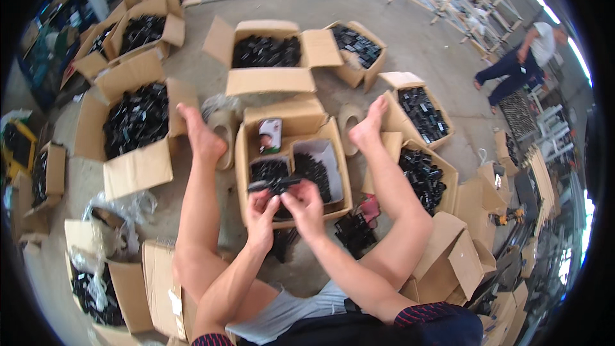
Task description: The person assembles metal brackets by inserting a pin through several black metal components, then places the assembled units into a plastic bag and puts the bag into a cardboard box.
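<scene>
Both my hands meet above an open cardboard box (243, 170) that stands between my legs. My left hand (261, 221) pinches one side of a small black plastic part (277, 186). The fingers of my right hand (306, 208) are closed on its other side, so the part is gripped by both. Its exact kind is too small to make out. Below the hands, the box holds a grey inner tray (330, 154) with small black pieces (311, 173), more black parts (269, 170) beside it, and a picture card (270, 134) at the far side.
Open cartons of black parts surround me: one far ahead (266, 48), one left (136, 118), one right (423, 115). Loose black parts (354, 234) lie near my right thigh. Clear plastic bags (131, 208) are at left. Another person (528, 57) is bent over at far right.
</scene>
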Available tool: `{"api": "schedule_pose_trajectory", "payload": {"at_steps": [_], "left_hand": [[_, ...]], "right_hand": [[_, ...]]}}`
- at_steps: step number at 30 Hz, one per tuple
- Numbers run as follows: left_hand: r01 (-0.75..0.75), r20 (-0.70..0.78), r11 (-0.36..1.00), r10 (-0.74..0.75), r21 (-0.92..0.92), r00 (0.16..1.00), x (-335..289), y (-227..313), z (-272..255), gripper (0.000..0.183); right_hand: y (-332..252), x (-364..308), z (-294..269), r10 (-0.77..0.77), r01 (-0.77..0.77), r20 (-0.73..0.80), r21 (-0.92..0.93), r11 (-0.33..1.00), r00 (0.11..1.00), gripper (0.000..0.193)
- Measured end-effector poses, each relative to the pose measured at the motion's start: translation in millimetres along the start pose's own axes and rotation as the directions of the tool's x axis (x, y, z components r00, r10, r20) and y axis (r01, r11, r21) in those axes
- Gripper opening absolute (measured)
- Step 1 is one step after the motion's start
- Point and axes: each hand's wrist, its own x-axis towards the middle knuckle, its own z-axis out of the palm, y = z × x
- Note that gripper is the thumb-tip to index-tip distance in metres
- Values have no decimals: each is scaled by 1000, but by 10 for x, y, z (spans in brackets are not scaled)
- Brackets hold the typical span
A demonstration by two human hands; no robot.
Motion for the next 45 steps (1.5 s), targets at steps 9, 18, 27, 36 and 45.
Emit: {"api": "schedule_pose_trajectory", "payload": {"at_steps": [9,18,27,36,45], "left_hand": [[234,323,956,-168,-175,931,-9,81,20,15],[84,312,990,-115,112,943,8,269,16,41],[-454,438,655,203,604,876,-15,599,38,40],[-92,338,954,-11,286,941,37,397,7,45],[146,376,984,-173,100,911,-6,378,-94,47]], "right_hand": [[-460,86,-292,-19,21,150,-12,1000,989,34],[-433,-285,-624,1,38,178,-212,977,984,50],[-87,-498,-1811,403,-180,-64,-950,256,913,37],[512,-892,-1473,581,-185,-177,-982,-47,795,32],[-983,-979,-1318,414,-326,-54,-712,622,909,19]]}}
